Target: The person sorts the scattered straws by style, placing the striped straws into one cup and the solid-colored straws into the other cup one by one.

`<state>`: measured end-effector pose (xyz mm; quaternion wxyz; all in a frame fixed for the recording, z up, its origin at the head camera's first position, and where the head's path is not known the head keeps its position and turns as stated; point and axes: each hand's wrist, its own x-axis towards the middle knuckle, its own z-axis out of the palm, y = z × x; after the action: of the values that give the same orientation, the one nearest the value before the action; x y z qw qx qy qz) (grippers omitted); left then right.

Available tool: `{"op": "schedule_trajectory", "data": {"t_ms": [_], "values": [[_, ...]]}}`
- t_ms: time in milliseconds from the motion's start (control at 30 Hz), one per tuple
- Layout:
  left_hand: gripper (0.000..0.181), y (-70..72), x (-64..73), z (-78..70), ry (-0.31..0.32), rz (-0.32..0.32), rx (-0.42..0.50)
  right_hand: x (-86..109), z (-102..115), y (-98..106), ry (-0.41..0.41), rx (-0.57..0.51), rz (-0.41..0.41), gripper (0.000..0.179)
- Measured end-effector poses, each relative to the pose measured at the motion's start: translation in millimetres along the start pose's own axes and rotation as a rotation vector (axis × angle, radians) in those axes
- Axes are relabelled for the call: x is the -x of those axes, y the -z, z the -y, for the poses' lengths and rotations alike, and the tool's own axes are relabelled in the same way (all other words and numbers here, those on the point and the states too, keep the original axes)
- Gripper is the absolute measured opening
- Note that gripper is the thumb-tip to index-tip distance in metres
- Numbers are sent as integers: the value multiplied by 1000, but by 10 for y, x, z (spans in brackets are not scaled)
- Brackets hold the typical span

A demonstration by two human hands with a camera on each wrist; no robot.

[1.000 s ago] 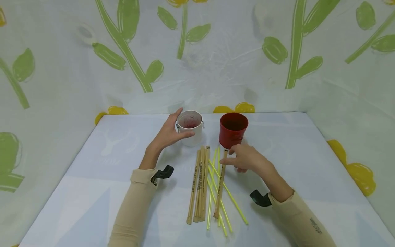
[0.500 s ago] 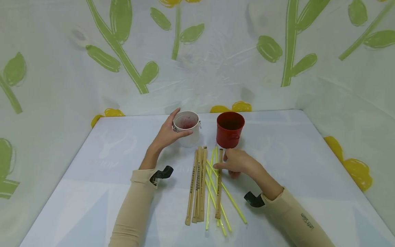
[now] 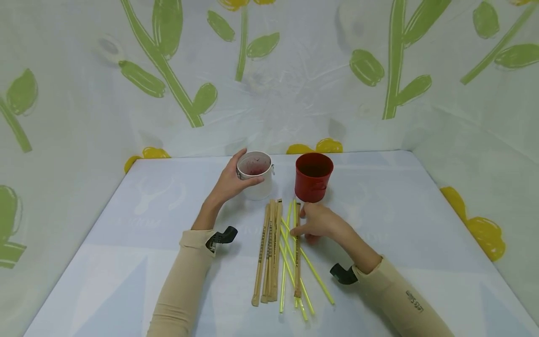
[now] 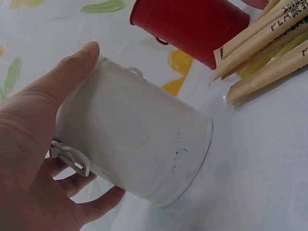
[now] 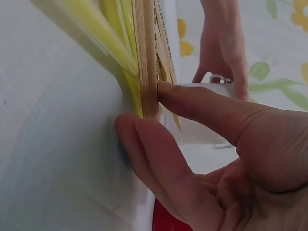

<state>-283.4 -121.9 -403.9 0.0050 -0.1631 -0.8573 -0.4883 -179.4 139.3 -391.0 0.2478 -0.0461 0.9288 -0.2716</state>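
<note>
My left hand (image 3: 231, 182) holds the white bucket (image 3: 260, 187) from its left side, thumb across the front and fingers round the far side. In the left wrist view the bucket (image 4: 134, 130) shows a small metal handle loop near the palm. My right hand (image 3: 320, 222) pinches a brown paper-wrapped straw (image 3: 297, 267) near its far end. In the right wrist view the thumb touches one edge of this straw (image 5: 146, 57), with fingertips at the other side. Yellow-green straws (image 3: 317, 276) lie crossed beneath and beside it. Several more paper-wrapped straws (image 3: 271, 252) lie to its left.
A red bucket (image 3: 313, 182) stands upright just beyond my right hand, right of the white one. The pale table (image 3: 147, 262) meets a flower-patterned cloth wall (image 3: 303, 103) close behind both buckets.
My right hand has moved slightly left and nearer, and the far end of the paper-wrapped straw has swung left with it. The left hand stays on the white bucket. The head view has shifted slightly.
</note>
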Motion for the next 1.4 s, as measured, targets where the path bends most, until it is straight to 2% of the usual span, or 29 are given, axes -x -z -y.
{"op": "schedule_trajectory", "data": {"t_ms": [233, 567, 900, 1200, 1400], "values": [[101, -12, -1, 22, 0, -6, 5, -35, 20, -26, -5, -66, 36, 66], [102, -15, -9, 15, -4, -5, 2, -84, 20, -24, 38, 4, 16, 70], [100, -15, -11, 32, -4, -2, 9, -64, 36, -7, 17, -90, 63, 68], [100, -7, -6, 28, 0, -7, 2, -55, 29, 47, 52, -107, 72, 62], [99, -11, -9, 40, 3, -2, 0, -48, 1, 106, 66, -183, 63, 56]]}}
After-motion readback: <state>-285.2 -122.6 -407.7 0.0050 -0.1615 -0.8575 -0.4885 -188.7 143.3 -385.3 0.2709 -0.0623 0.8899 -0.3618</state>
